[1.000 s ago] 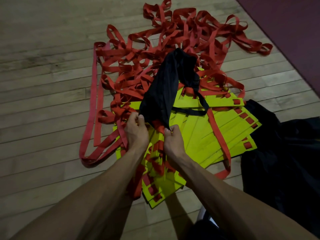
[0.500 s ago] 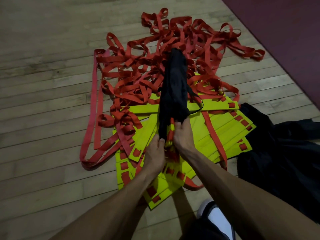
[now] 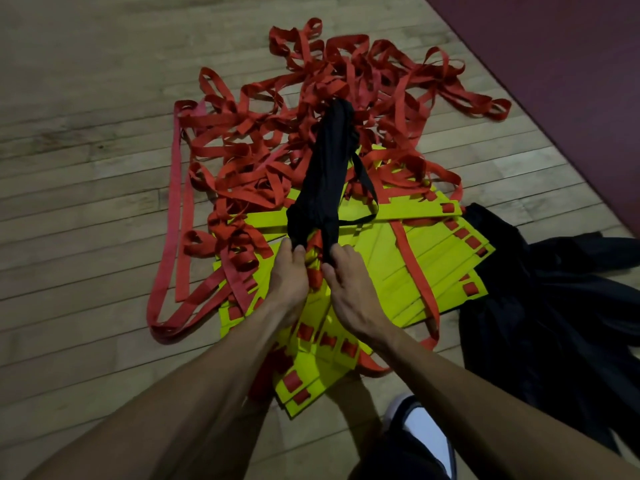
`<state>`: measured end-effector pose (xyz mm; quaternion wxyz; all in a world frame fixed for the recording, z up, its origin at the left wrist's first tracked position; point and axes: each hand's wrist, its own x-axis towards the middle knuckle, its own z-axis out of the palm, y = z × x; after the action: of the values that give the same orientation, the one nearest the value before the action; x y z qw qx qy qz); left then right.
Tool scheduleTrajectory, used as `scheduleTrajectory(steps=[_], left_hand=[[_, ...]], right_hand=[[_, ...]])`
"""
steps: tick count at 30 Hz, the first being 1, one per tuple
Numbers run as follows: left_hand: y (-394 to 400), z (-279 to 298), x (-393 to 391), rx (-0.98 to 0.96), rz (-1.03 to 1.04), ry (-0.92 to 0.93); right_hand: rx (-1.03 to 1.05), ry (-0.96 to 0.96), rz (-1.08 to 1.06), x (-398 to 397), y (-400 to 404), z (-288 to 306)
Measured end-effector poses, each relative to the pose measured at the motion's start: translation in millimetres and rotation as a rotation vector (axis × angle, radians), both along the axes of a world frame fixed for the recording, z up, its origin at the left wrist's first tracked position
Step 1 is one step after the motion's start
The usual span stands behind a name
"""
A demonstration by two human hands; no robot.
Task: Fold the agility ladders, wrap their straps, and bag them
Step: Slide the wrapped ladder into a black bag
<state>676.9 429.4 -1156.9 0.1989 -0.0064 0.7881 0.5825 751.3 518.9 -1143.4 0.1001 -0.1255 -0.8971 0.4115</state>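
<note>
Both grips, left hand (image 3: 289, 271) and right hand (image 3: 349, 289), clamped on black bag (image 3: 323, 181) mouth, bag stretching away over red straps (image 3: 249, 150)

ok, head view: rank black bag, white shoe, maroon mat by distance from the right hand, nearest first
1. Black bag: in the right hand, pinched at its near end; the left hand holds it too.
2. White shoe: below the hand, by the bottom edge.
3. Maroon mat: top right corner, past the red straps.
</note>
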Motion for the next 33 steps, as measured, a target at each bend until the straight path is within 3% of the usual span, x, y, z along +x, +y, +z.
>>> scheduleTrajectory(steps=[7,9,12,17,20,22,25,28,31,33], left_hand=[[-1,-9,-12,0.104,-0.007,-0.083],[-7,-29,-11,0.061,-0.044,-0.114],[-10,-14,11,0.063,-0.108,-0.146],[-22,-8,30,-0.238,-0.29,0.175],[-37,-18,49,-0.288,-0.434,0.331],[-44,-24,61,-0.282,-0.498,0.325],[-45,-23,60,-0.272,-0.485,0.204],[-39,-21,47,-0.239,-0.309,0.018],[-33,-21,44,0.04,-0.112,-0.332],[-28,-22,47,0.118,-0.073,-0.413]], right_hand=[[-0.069,-0.02,0.002,11,-15,3],[-0.201,-0.071,-0.026,14,-17,2],[-0.388,-0.115,-0.167,12,-14,2],[-0.39,-0.09,-0.23,6,-12,8],[-0.349,-0.068,-0.261,3,-12,6],[-0.339,-0.068,-0.25,4,-12,8],[-0.326,-0.072,-0.194,8,-8,7],[-0.229,-0.129,-0.112,8,0,-7],[-0.133,-0.208,0.032,18,2,-15],[-0.087,-0.2,0.1,29,-1,-18]])
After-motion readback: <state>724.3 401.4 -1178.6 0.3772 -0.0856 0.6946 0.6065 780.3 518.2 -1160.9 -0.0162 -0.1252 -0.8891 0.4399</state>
